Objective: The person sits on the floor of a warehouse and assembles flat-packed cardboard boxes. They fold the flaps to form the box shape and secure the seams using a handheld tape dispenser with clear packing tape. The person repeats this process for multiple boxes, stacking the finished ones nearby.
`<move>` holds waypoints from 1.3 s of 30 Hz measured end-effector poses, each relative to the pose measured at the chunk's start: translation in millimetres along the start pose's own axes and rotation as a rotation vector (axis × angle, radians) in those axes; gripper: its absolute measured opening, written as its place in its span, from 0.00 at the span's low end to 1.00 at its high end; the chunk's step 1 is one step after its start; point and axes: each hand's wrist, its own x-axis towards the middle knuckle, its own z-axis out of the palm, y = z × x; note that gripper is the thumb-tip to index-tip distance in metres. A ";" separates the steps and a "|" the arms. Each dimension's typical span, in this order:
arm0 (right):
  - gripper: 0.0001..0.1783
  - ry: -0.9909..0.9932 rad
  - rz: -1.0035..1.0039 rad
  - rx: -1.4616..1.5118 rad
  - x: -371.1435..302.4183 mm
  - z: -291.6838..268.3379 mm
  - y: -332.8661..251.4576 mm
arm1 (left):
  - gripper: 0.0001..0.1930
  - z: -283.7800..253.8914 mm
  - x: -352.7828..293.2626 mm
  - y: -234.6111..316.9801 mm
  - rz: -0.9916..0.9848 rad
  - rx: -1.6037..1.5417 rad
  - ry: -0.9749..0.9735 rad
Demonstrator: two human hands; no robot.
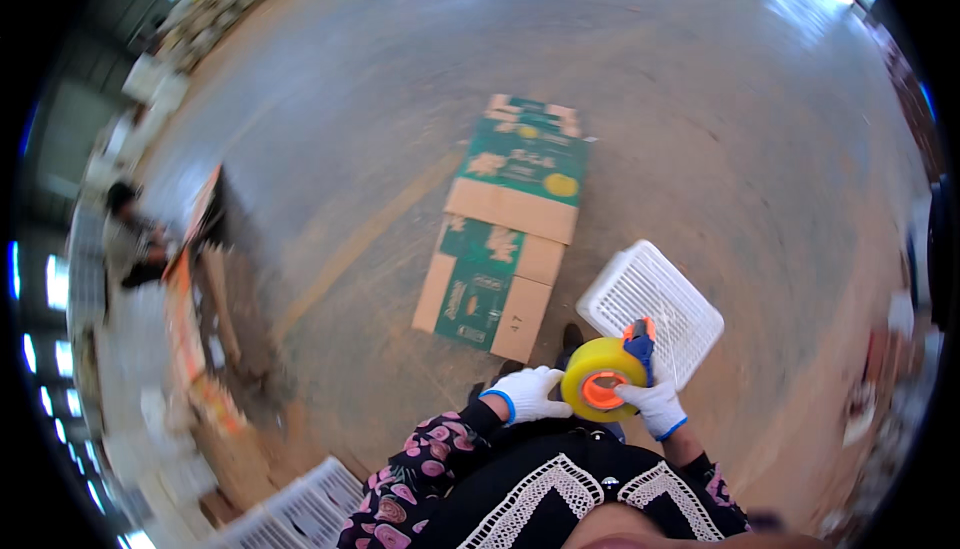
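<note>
In my right hand (pixel 655 404), which wears a white glove with a blue cuff, is a tape dispenser (pixel 638 339) with an orange and dark blue head. It carries a large roll of yellow tape (pixel 588 361) around an orange core, and my thumb lies against that core. My left hand (pixel 530 394), gloved the same way, is at the roll's left edge with its fingers apart; its fingertips seem to touch the tape. Beyond my hands, green and brown cardboard (pixel 520 204) rests on the floor with its brown flaps folded over. Whether it is one carton or two, I cannot tell.
A white slatted plastic crate (pixel 650 294) lies right of the cardboard. Another white crate (pixel 310 499) stands at the lower left. Farther left, a person (pixel 130 239) sits behind an orange and brown open carton (pixel 205 299). Stacked goods (pixel 205 24) line the far left wall.
</note>
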 end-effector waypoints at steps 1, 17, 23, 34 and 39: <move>0.41 0.001 -0.026 -0.079 15.8 -6.5 -12.8 | 0.29 -6.4 -3.7 11.4 -0.065 0.212 0.095; 0.12 -0.337 0.425 -0.090 122.2 39.5 -24.4 | 0.21 -18.9 -168.3 163.3 0.815 0.092 1.157; 0.23 -0.381 0.448 -0.097 128.0 82.6 -26.3 | 0.23 -46.4 -176.0 174.7 0.780 0.222 0.874; 0.40 -0.615 -0.161 -1.216 293.3 107.5 -68.3 | 0.15 28.5 16.3 -20.5 -0.327 -0.855 1.337; 0.38 -0.742 -0.098 -1.255 401.6 110.0 -61.5 | 0.17 113.1 139.2 -75.6 -0.604 -1.459 1.171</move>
